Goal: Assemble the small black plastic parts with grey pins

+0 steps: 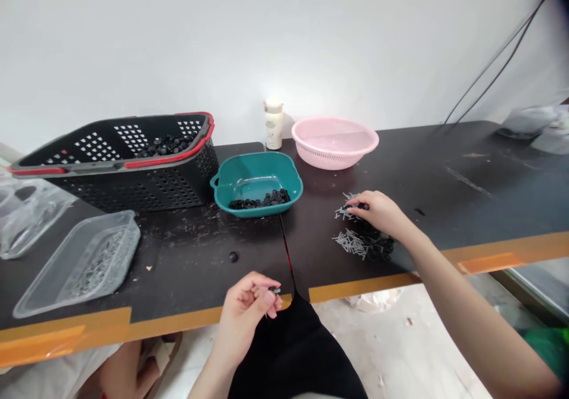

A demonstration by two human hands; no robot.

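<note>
Above the near edge of the dark table (422, 185), palm partly upturned: left hand (247, 305), with thumb and fingers closed on a small dark-and-grey piece (274, 290), exact form too small to tell. Toward the right, over the tabletop: right hand (381, 211), with thumb and fingertips pinched on a black piece (363, 206). Beneath and beside the right hand, two loose clusters of grey pins (352, 244), with a heap of black rings (381, 246) against the nearer cluster. Between the hands and the clear tray, a single round black part (233, 257), flat on the table. Farther back, a teal basin (253, 166), with black parts gathered along its near side. To its left, a black perforated basket (133, 192) with red trim and more black parts inside; in front of the basket, the clear tray (48, 292) of grey pins. Behind the basin, a pale cup (274, 127), upright, just beside a pink colander (331, 159). Along the table's front edge, orange-brown tape (355, 288).
</note>
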